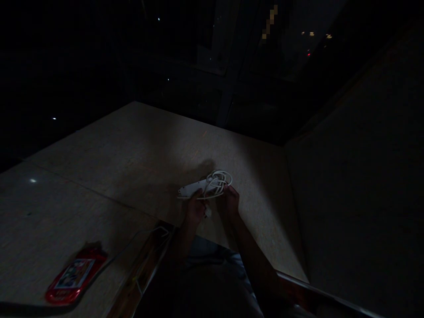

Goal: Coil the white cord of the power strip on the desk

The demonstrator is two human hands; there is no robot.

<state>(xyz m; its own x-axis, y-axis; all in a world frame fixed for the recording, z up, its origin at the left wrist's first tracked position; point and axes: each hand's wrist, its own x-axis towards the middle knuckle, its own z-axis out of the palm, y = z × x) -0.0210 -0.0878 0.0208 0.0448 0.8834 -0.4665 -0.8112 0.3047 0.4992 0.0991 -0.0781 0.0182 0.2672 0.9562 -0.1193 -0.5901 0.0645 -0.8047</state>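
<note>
A white power strip point(192, 188) is in front of me, tilted slightly, over the pale surface. Its white cord point(219, 180) is gathered in loose loops around the strip's right end. My left hand point(196, 208) is closed on the near edge of the strip, with the thumb at that edge. Just beside those fingers shows a small white piece, apparently the plug point(207, 211). My right hand point(232, 197) pinches the cord loops at their right side. Dim light hides the exact finger contact.
A red packet point(74, 276) with a printed label lies at the lower left. Near it a thin bent wire point(142, 232) runs to the wooden edge point(132, 274). The pale tabletop point(149, 137) ends at dark glass. A panel point(351, 190) rises on the right.
</note>
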